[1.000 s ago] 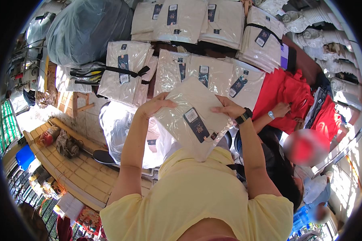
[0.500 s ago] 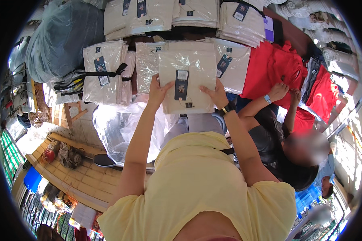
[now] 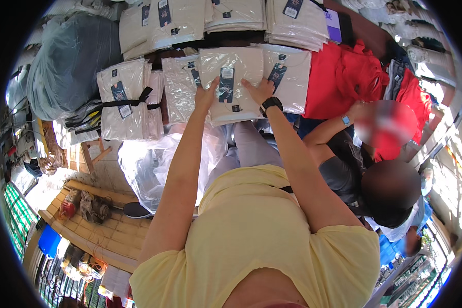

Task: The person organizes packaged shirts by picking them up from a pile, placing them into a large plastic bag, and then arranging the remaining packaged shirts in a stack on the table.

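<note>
A folded cream garment in a clear plastic bag (image 3: 246,69) lies between my hands, with a dark hang tag (image 3: 226,84) on its front. My left hand (image 3: 207,97) grips its left edge, thumb on top. My right hand (image 3: 260,94) has the right edge, its thumb also resting on the plastic; the fingers beneath are partly hidden. Similar bagged garments are on both sides: one on the left (image 3: 177,97) and one on the right (image 3: 295,77), both partly covered by the middle one.
A strapped bundle of bagged garments (image 3: 108,115) sits at the left, beside a large plastic-wrapped sack (image 3: 72,66). More stacks (image 3: 185,25) line the back. At the right a co-worker's arm (image 3: 323,134) reaches to red cloth (image 3: 328,82). Clear plastic (image 3: 149,159) hangs near my legs.
Both hands have carried the bagged garment forward and down among the other bagged ones. My arms are stretched further out. The co-worker's head and hands have shifted at the red cloth.
</note>
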`<state>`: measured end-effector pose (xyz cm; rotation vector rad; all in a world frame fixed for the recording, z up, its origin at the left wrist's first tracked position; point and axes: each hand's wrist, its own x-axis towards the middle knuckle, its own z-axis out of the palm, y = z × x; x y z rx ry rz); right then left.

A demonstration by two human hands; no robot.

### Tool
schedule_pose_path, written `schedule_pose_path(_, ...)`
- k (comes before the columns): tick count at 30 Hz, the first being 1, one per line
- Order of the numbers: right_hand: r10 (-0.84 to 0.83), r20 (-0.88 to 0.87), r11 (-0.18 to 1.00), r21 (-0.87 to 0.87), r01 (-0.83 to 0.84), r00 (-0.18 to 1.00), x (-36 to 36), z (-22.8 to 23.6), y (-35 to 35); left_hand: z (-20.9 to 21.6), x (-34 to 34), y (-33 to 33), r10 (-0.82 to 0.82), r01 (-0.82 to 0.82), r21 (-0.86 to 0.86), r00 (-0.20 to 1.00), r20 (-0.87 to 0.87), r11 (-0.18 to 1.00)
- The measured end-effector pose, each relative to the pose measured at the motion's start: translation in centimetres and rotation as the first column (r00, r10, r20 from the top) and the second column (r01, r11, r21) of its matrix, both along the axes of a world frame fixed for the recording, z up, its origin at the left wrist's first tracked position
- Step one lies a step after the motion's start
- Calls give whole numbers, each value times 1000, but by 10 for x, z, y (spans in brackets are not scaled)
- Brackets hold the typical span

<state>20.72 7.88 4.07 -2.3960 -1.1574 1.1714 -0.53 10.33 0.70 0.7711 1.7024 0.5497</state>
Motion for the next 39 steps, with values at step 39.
schedule_pose_path(39,451,-623,890,368,-270,639,20,80,38,110,-38,-45,-401,337,581,916,-19,741)
